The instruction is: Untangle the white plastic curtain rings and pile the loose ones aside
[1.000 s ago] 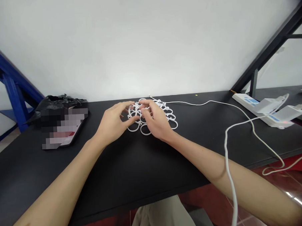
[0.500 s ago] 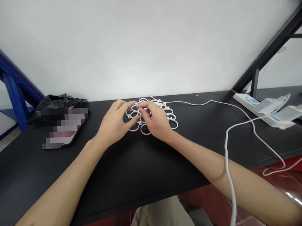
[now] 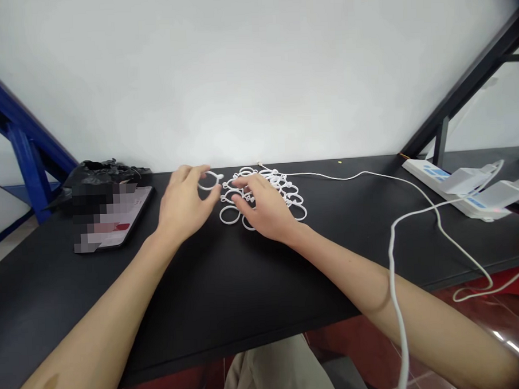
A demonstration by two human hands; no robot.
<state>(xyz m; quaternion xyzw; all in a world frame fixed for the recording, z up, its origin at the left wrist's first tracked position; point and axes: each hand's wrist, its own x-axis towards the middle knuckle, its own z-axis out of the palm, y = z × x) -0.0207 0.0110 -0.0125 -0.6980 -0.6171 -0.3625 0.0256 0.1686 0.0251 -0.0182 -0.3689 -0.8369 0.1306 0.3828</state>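
On the black tabletop lies a cluster of thin white rings with small knobs (image 3: pixel 230 216), several joined or overlapping. My left hand (image 3: pixel 184 200) is just left of the cluster, thumb and fingertips about a single white ring (image 3: pixel 208 187) that stands apart from the others. Over the middle of the cluster rests my right hand (image 3: pixel 266 205), its fingers curved and the thumb apart from them, with no ring seen gripped. It hides some of the rings beneath it.
A phone (image 3: pixel 134 217), partly blurred out, lies at the left beside a crumpled black plastic bag (image 3: pixel 91 178). At the right sits a white power strip (image 3: pixel 430 175) with plugged-in chargers. A white cable (image 3: pixel 394 269) crosses above my right forearm. A white wall stands behind.
My left hand has moved left, away from the cluster, with one white ring at its fingertips. My right hand has stayed over the cluster, its thumb and fingers slightly farther apart.
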